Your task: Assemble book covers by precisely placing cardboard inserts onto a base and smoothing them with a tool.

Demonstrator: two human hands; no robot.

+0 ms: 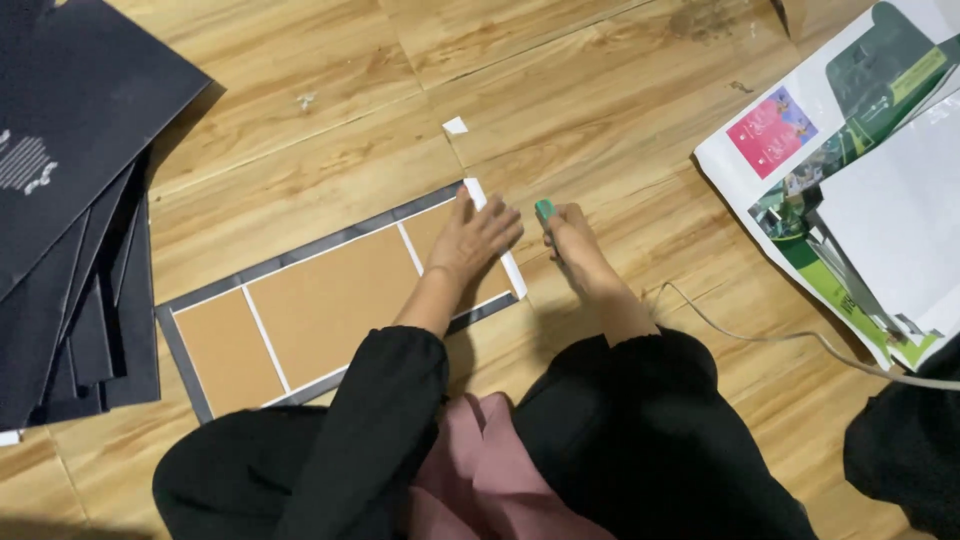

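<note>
A long flat assembly of brown cardboard panels (320,300) on a dark grey sheet with white gaps lies on the wooden floor. My left hand (472,240) presses flat on its right end, fingers spread, next to a white strip (490,225) along that edge. My right hand (570,240) is just right of the strip, fingers closed around a small green-tipped tool (545,209) that points up and away from me.
A stack of black sheets (70,200) lies at the left. Printed paper sheets (860,170) in white, green and pink lie at the right. A pale cord (780,338) runs across the floor. A white paper scrap (455,126) lies beyond the panels.
</note>
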